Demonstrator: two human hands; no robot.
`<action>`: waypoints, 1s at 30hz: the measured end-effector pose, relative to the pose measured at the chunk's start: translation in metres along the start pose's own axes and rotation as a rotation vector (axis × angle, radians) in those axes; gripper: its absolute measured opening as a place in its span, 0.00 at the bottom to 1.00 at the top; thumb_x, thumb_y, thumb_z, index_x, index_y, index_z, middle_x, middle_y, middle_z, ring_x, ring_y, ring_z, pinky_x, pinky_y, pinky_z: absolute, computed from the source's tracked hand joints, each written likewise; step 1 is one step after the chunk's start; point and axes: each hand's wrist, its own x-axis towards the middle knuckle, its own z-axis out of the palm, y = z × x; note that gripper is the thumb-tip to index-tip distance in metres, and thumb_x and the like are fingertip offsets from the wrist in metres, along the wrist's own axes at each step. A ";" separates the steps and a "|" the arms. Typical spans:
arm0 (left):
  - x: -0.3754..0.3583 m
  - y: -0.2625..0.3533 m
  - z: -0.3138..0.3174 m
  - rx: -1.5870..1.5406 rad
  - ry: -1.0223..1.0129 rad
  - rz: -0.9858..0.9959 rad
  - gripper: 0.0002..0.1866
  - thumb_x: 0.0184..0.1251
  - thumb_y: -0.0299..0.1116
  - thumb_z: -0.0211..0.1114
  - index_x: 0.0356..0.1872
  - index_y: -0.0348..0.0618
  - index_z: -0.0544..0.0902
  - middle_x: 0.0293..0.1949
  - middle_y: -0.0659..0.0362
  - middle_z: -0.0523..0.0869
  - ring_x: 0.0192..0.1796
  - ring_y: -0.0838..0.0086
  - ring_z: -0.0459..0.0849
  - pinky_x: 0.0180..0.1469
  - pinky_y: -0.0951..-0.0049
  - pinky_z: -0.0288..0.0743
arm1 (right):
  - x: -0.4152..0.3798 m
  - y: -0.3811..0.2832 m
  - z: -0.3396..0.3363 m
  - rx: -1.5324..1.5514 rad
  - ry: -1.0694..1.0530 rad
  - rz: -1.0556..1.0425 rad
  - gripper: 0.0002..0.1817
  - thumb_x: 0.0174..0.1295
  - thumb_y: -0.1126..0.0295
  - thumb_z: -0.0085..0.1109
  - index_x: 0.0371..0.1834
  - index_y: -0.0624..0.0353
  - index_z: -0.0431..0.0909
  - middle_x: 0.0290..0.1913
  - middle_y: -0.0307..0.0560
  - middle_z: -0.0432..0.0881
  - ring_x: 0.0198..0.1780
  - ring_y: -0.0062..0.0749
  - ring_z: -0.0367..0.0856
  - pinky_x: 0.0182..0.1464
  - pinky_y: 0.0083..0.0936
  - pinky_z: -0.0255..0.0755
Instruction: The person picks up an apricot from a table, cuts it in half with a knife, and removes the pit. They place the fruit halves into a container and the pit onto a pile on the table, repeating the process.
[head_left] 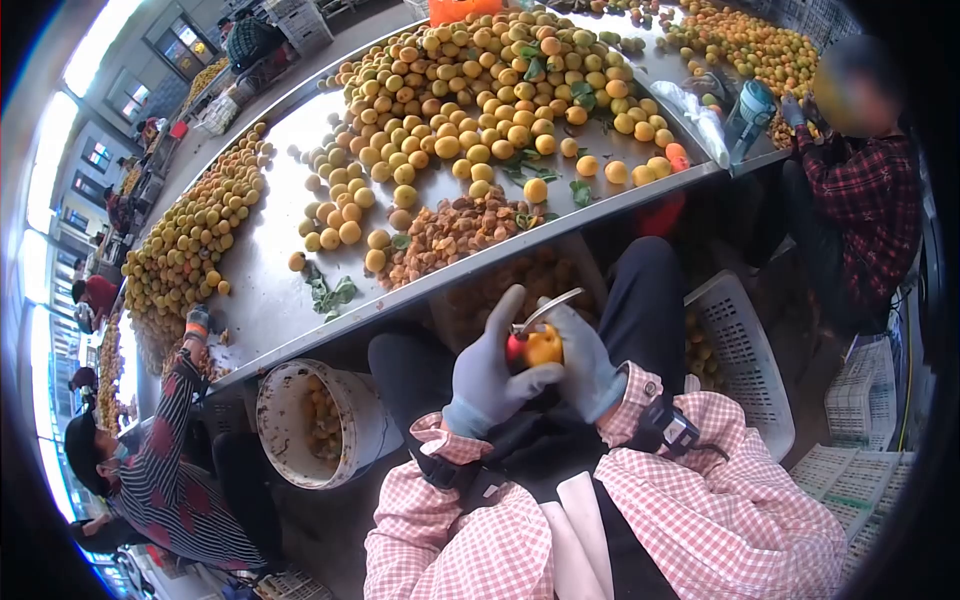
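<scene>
Over my lap, both gloved hands meet around an orange-yellow apricot (543,347) with a red patch on its left side. My left hand (488,368) is closed on the fruit, its thumb along the lower front and index finger pointing up. My right hand (588,362) wraps the other side and grips a small knife with a thin, curved metal blade (556,306), which slants across the top of the apricot. The knife's handle is hidden by my fingers. Beyond my hands, brown apricot pits (455,236) lie heaped at the metal table's (258,290) near edge.
A large pile of apricots (450,90) covers the table's far part. A white bucket (335,420) of fruit pieces stands left of my knees, a white plastic crate (745,350) at right. Co-workers sit at left (170,480) and right (860,210). A blue-lidded bottle (750,110) stands at the table's right end.
</scene>
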 end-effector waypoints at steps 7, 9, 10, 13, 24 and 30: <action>-0.005 0.020 0.013 -0.407 -0.047 0.048 0.35 0.57 0.35 0.73 0.64 0.33 0.70 0.57 0.52 0.80 0.56 0.71 0.80 0.60 0.73 0.71 | -0.019 -0.037 0.028 -0.606 0.389 -0.457 0.11 0.73 0.67 0.40 0.37 0.58 0.73 0.35 0.43 0.81 0.34 0.23 0.78 0.39 0.21 0.71; -0.008 0.023 0.016 -0.521 -0.024 0.028 0.33 0.58 0.31 0.72 0.63 0.31 0.70 0.57 0.54 0.80 0.56 0.73 0.79 0.60 0.74 0.70 | -0.020 -0.052 0.029 0.381 0.040 -0.225 0.12 0.74 0.68 0.38 0.37 0.59 0.72 0.38 0.45 0.83 0.35 0.23 0.78 0.38 0.21 0.72; -0.011 0.022 0.018 -0.608 -0.011 -0.002 0.32 0.60 0.33 0.70 0.64 0.31 0.70 0.58 0.54 0.79 0.55 0.72 0.79 0.60 0.74 0.70 | -0.021 -0.052 0.029 0.379 0.038 -0.222 0.12 0.74 0.68 0.38 0.37 0.59 0.72 0.38 0.45 0.83 0.35 0.23 0.78 0.38 0.21 0.72; -0.010 0.028 0.024 -0.793 0.039 -0.057 0.30 0.64 0.38 0.67 0.63 0.32 0.71 0.56 0.55 0.79 0.53 0.72 0.80 0.59 0.75 0.71 | -0.017 -0.049 0.024 0.293 0.019 -0.366 0.09 0.71 0.70 0.40 0.37 0.60 0.71 0.39 0.52 0.84 0.34 0.29 0.79 0.39 0.22 0.72; 0.009 0.019 0.021 -1.199 0.174 -0.660 0.30 0.69 0.64 0.49 0.63 0.57 0.72 0.16 0.71 0.65 0.12 0.86 0.55 0.15 0.84 0.51 | 0.030 -0.008 -0.016 0.412 -0.031 0.169 0.17 0.71 0.55 0.47 0.34 0.56 0.76 0.31 0.40 0.79 0.30 0.24 0.78 0.33 0.24 0.73; 0.008 0.005 -0.003 -1.102 0.073 -0.621 0.35 0.68 0.65 0.50 0.66 0.51 0.67 0.15 0.71 0.61 0.12 0.87 0.54 0.15 0.84 0.52 | 0.028 0.002 -0.031 0.622 0.011 0.577 0.17 0.69 0.51 0.49 0.38 0.54 0.77 0.30 0.39 0.79 0.29 0.24 0.79 0.31 0.25 0.75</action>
